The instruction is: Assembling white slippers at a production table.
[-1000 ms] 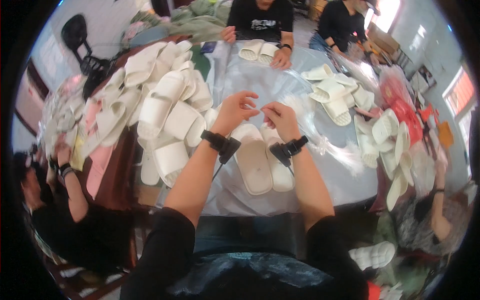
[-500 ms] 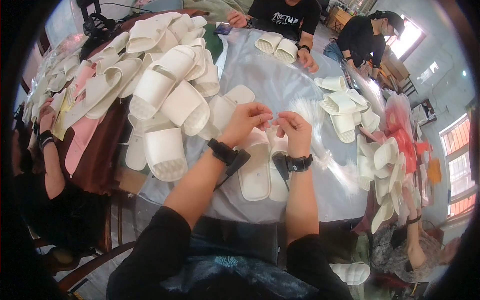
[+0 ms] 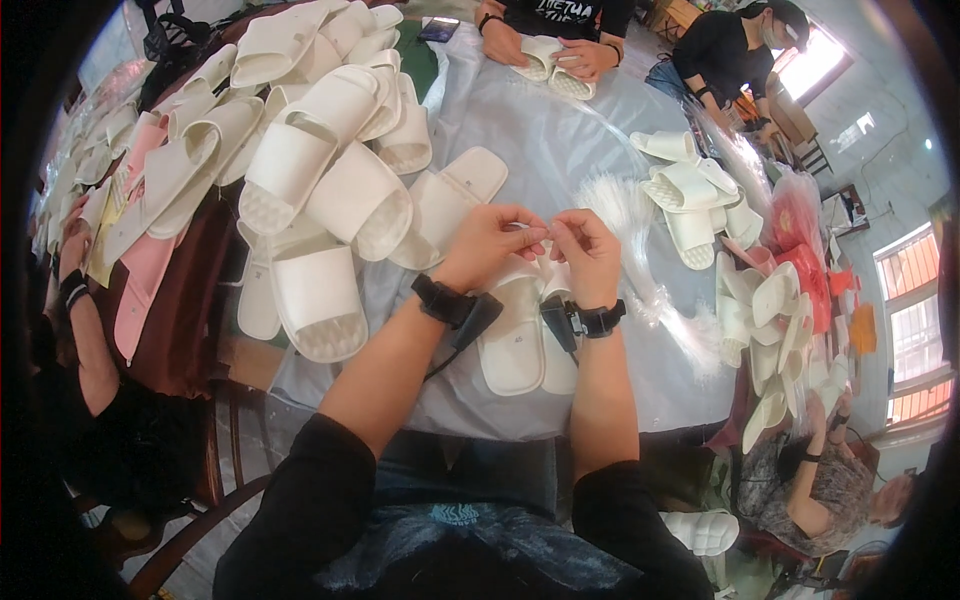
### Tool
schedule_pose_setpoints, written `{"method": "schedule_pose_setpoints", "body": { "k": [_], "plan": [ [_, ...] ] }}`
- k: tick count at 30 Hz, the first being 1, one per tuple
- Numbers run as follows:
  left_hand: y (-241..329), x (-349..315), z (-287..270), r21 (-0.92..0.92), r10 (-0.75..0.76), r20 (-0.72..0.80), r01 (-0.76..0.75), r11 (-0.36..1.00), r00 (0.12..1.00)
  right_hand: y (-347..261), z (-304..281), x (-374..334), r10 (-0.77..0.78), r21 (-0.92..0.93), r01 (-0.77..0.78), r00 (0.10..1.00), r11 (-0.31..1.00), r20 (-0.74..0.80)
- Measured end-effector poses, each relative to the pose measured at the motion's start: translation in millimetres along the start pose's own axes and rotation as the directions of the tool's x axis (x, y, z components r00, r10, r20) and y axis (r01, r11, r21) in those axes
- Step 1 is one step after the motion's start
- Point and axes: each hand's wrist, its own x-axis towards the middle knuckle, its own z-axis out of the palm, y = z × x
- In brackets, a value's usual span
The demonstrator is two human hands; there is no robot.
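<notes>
One red plastic bag (image 3: pixel 815 290) sits at the table's right side, its contents impossible to make out, beside a pile of slippers (image 3: pixel 775 300) too overlapped to count. The left hand (image 3: pixel 497 247) and right hand (image 3: pixel 588 257) curl with fingertips meeting or nearly so — whether they pinch anything cannot be told — over two white slippers (image 3: pixel 512 355) lying side by side on grey sheeting (image 3: pixel 450 412). One bundle of clear strands (image 3: pixel 655 290) lies just right of them, and across the table a co-worker's two hands (image 3: pixel 588 60) touch two more slippers (image 3: pixel 573 86).
</notes>
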Motion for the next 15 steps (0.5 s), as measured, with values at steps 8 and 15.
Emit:
{"method": "schedule_pose_setpoints", "body": {
  "k": [8, 15],
  "plan": [
    [-5.6, 1.3, 2.7, -0.071, 0.018, -0.009, -0.018, 0.997, 1.000, 2.8, -4.6, 1.1, 0.038, 0.022, -0.037, 0.998, 0.999, -0.043],
    [-3.3, -0.2, -0.4, -0.057, 0.041, 0.018, -0.040, 0.998, 0.999, 4.2, -1.8, 3.2, 0.038, 0.002, -0.038, 0.999, 0.999, -0.022]
  ]
}}
